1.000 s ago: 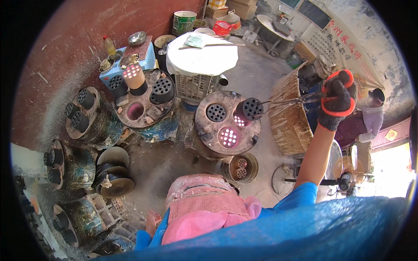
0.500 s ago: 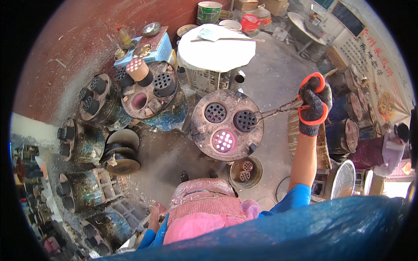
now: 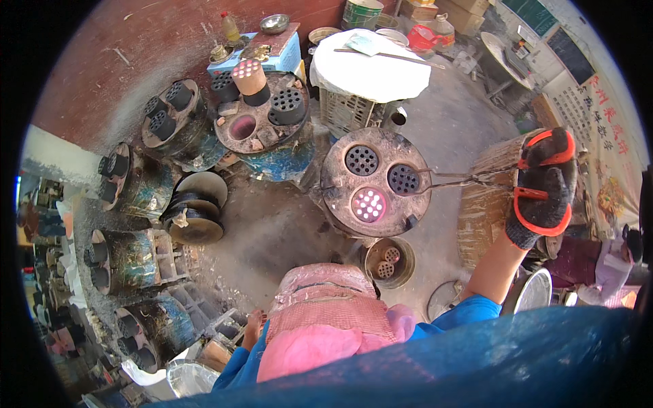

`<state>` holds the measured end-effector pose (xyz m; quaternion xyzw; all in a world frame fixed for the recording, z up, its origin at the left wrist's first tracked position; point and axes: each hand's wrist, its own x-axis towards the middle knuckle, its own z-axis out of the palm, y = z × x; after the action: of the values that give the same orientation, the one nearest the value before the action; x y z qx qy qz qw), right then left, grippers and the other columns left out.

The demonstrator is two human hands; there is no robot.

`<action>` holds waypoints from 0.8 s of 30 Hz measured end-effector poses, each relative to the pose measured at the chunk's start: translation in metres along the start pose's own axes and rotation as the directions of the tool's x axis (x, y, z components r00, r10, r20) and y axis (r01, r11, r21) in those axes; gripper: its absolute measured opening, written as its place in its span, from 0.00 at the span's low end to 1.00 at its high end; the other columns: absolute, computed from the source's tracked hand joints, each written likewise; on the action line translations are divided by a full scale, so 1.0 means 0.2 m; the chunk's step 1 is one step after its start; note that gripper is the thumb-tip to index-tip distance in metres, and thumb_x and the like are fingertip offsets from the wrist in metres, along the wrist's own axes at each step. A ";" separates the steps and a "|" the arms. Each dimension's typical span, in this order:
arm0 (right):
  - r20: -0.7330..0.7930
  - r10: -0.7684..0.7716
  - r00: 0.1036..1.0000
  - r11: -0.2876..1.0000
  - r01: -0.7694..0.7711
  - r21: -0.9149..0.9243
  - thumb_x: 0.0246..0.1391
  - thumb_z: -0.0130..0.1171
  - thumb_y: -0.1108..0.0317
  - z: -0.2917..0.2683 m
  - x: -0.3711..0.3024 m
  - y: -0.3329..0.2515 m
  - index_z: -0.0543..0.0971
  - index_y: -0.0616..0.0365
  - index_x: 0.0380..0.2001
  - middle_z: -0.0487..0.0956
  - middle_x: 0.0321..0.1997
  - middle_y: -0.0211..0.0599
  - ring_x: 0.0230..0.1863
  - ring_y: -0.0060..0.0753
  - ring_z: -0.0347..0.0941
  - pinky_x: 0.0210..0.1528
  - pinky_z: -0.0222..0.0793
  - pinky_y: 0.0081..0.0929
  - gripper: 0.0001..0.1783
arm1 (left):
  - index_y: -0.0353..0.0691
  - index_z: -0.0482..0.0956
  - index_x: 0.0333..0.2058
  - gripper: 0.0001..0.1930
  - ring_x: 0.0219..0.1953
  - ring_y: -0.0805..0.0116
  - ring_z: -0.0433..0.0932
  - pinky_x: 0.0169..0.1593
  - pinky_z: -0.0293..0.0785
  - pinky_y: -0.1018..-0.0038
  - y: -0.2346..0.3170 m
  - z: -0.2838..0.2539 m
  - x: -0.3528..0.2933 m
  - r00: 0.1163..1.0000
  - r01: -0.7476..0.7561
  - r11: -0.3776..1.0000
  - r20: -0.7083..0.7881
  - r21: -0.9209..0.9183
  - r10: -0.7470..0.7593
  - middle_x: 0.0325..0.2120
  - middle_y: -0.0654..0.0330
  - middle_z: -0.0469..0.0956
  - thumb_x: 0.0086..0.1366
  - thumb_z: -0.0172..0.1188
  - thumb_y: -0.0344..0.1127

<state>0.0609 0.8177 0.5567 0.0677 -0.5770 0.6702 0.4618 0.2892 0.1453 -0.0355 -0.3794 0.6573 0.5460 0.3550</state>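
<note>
My right hand [image 3: 549,189], in a dark knitted glove, grips the red-orange looped handles of long metal tongs [image 3: 476,179]. The tongs are spread, and their tips reach the right side of a black honeycomb coal briquette [image 3: 403,180] in the right hole of a round stove [image 3: 343,194]. Another dark briquette [image 3: 361,160] sits in the upper left hole. In the lower hole a briquette [image 3: 369,205] glows pink-white. Low at the left, my left hand [image 3: 253,329] is bare beside my pink apron; its fingers are too small and partly hidden to read.
Below the stove stands a metal bucket [image 3: 409,272] with used briquettes. A second stove [image 3: 235,139] at upper left carries several briquettes, one pale and glowing on top. Behind is a white-covered crate [image 3: 371,75]. More drum stoves [image 3: 136,260] line the left; a person [image 3: 609,265] is at right.
The tongs' handles and tips have spread apart, and my right hand has shifted outward to the right. The briquette in the right hole looks lower. My view has turned slightly.
</note>
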 end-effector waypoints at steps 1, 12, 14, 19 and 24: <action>0.070 -0.026 0.997 0.998 0.029 -0.047 0.40 0.53 0.65 0.02 -0.04 0.00 0.67 0.69 0.49 0.73 0.31 0.40 0.29 0.31 0.67 0.31 0.64 0.24 0.30 | 0.39 0.72 0.38 0.18 0.29 0.62 0.77 0.30 0.76 0.68 0.05 -0.01 0.01 1.000 0.018 0.998 0.016 -0.064 -0.017 0.31 0.53 0.77 0.63 0.45 0.49; -0.166 0.012 0.986 0.968 -0.053 -0.247 0.42 0.53 0.67 0.29 -0.40 0.15 0.69 0.67 0.47 0.73 0.31 0.37 0.28 0.30 0.68 0.28 0.65 0.23 0.26 | 0.41 0.68 0.36 0.18 0.26 0.57 0.76 0.28 0.76 0.61 0.36 -0.33 0.04 0.999 -0.023 0.983 0.027 -0.182 0.029 0.28 0.52 0.75 0.62 0.45 0.51; -0.188 -0.010 0.982 0.958 -0.045 -0.284 0.42 0.52 0.72 0.32 -0.42 0.15 0.70 0.65 0.46 0.72 0.30 0.34 0.27 0.25 0.68 0.27 0.64 0.20 0.23 | 0.42 0.68 0.36 0.18 0.25 0.57 0.76 0.28 0.76 0.60 0.33 -0.38 0.06 1.000 0.009 0.982 0.030 -0.189 -0.003 0.27 0.52 0.75 0.62 0.45 0.51; -0.246 0.054 0.968 0.925 -0.141 -0.353 0.42 0.53 0.77 0.40 -0.46 0.30 0.71 0.59 0.45 0.71 0.30 0.27 0.26 0.18 0.64 0.29 0.62 0.16 0.21 | 0.41 0.69 0.38 0.20 0.27 0.54 0.77 0.30 0.76 0.60 0.30 -0.40 0.05 0.995 -0.031 0.994 0.095 -0.108 0.041 0.29 0.50 0.76 0.61 0.45 0.53; -0.239 0.058 0.969 0.931 -0.138 -0.337 0.39 0.52 0.76 0.47 -0.38 0.33 0.72 0.58 0.37 0.68 0.23 0.25 0.19 0.17 0.60 0.22 0.58 0.14 0.17 | 0.39 0.66 0.43 0.20 0.31 0.55 0.77 0.33 0.77 0.60 0.28 -0.39 0.04 0.989 -0.115 0.993 0.093 -0.040 0.119 0.33 0.49 0.75 0.64 0.43 0.50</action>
<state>0.0170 0.7048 0.4928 -0.1212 -0.6340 0.5821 0.4945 0.2321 0.0748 -0.0058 -0.3198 0.6513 0.5945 0.3466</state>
